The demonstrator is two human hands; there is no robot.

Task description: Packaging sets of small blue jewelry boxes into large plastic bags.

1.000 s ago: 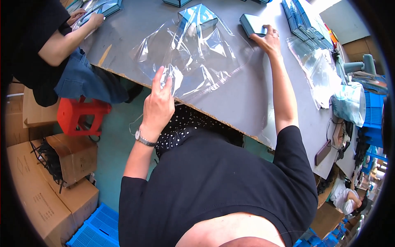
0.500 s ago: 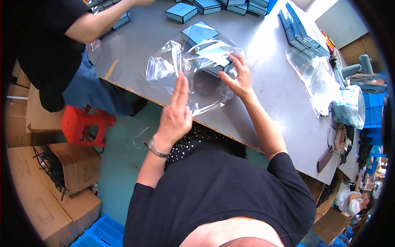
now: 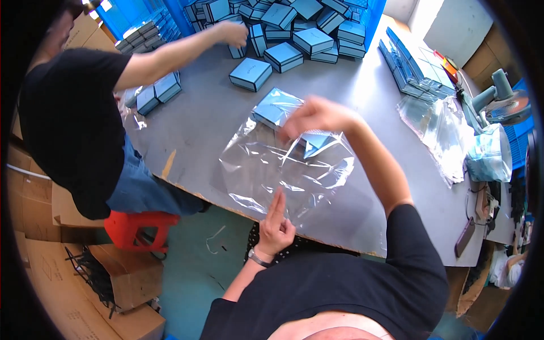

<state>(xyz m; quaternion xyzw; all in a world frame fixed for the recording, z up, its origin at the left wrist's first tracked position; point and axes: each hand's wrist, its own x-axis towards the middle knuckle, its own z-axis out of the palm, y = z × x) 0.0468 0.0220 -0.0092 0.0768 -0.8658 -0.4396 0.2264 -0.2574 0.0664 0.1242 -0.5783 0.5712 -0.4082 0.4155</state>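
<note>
Co-worker's side: to our left a person in a black shirt (image 3: 73, 124) sits on a red plastic stool (image 3: 136, 231), a pair of light-blue boxes (image 3: 158, 93) on the table near them.
Co-worker's hand: the hand (image 3: 231, 34) reaches to the heap of light-blue boxes (image 3: 277, 17); blur keeps us from telling its grip.
Lone box: one light-blue, dark-edged box (image 3: 250, 74) lies on the grey table (image 3: 198, 124), just this side of the heap.
Our left hand: our left hand (image 3: 275, 229) has index and middle fingers straight and close together, the other fingers folded, the thumb loosely bent; the fingertips lie over the bag's near part, and we see nothing gripped.
Clear bag: the clear plastic bag (image 3: 258, 170) spreads crumpled between our hands, its far part by the upper box (image 3: 273, 105), a second box (image 3: 317, 143) showing through the film.
Our right hand: our right hand (image 3: 317, 116) bends down above the bag's far part, fingers curled; it is blurred, so we cannot tell whether it pinches film.
Right edge: bagged boxes (image 3: 416, 65) stand stacked beyond loose clear bags (image 3: 436, 136).
</note>
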